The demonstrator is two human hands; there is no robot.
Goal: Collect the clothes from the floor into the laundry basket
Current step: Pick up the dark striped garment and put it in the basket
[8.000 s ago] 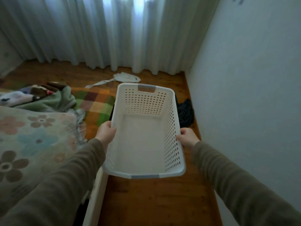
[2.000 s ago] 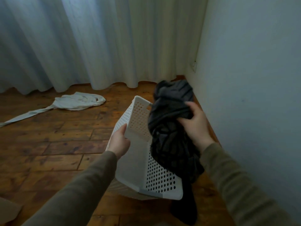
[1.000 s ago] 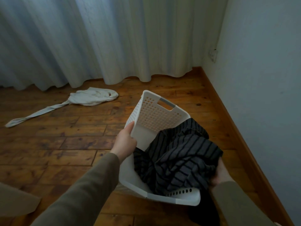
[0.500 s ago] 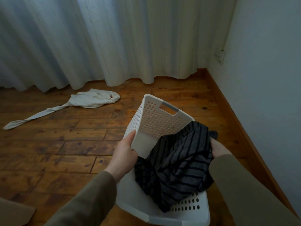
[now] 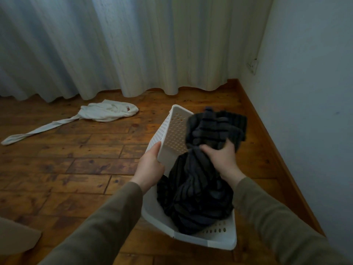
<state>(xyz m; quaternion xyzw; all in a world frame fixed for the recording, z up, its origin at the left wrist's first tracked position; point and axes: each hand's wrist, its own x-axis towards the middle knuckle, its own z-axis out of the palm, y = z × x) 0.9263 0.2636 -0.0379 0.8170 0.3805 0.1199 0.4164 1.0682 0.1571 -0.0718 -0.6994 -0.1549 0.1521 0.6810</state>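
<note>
Gripping the left wall of the tilted white laundry basket (image 5: 172, 134), left hand (image 5: 150, 168) closed around its rim, thumb on the outside. Right hand (image 5: 222, 159) clenched on a bunched fold of the dark striped garment (image 5: 196, 192), held over the basket's far end; rest of the garment heaped inside the basket. White garment (image 5: 107, 112) on the wooden floor (image 5: 76, 165), well to the left of the basket and beyond it, one long sleeve trailing further left. Curtain (image 5: 133, 44) behind the basket; wall (image 5: 309, 111) to its right.
</note>
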